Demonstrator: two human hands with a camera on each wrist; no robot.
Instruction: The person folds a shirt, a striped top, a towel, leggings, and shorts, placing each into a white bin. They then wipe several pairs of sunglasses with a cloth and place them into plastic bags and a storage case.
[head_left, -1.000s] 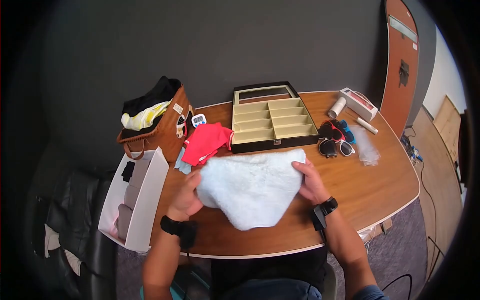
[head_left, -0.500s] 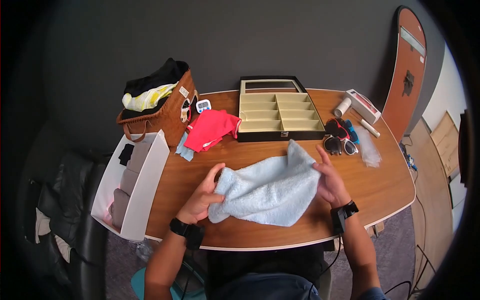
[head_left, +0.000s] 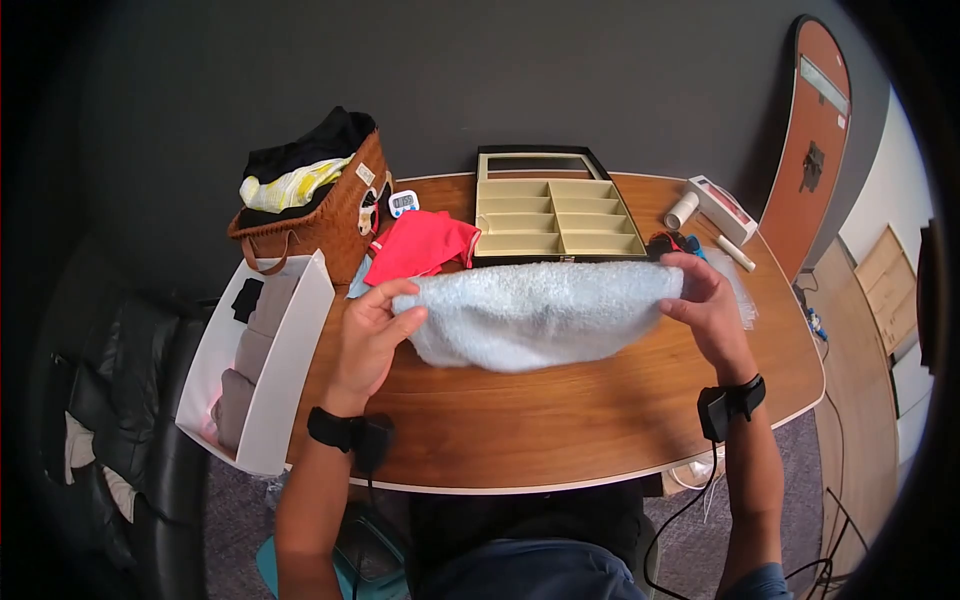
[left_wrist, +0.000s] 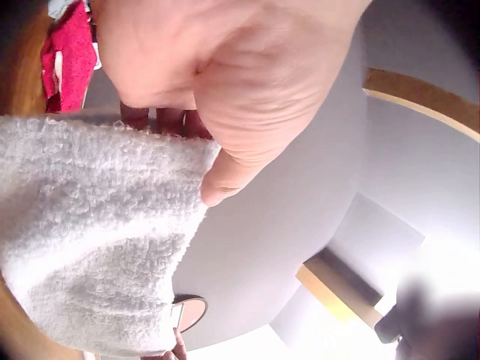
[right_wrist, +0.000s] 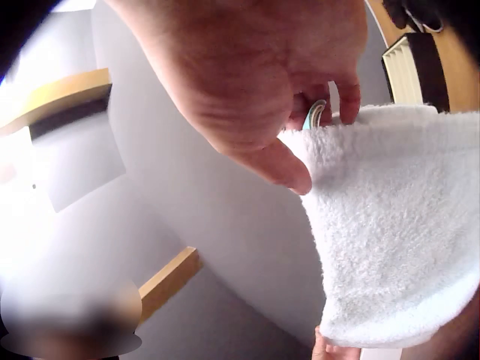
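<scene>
Between my two hands a pale blue fluffy towel (head_left: 540, 315) is stretched sideways above the wooden table, its lower part sagging. My left hand (head_left: 365, 345) pinches its left upper corner between thumb and fingers. At the opposite corner, my right hand (head_left: 712, 315) does the same. In the left wrist view the thumb (left_wrist: 225, 180) lies on the near face of the towel (left_wrist: 97, 217), with the fingertips behind it. The right wrist view has the thumb (right_wrist: 281, 169) at the towel's edge, fingers curled over the top.
Behind the towel lies an open compartment case (head_left: 560, 225), beside red cloth (head_left: 420, 248) and a timer (head_left: 403, 203). Left are a brown basket (head_left: 350, 225) of clothes and a white bin (head_left: 290, 390). Sunglasses (head_left: 672, 243), partly hidden, and a white carton (head_left: 722, 210) are right.
My hands have moved farther apart and away from me, toward the case. The towel, loosely bunched half a second ago, is now drawn out wide with a straight upper edge.
</scene>
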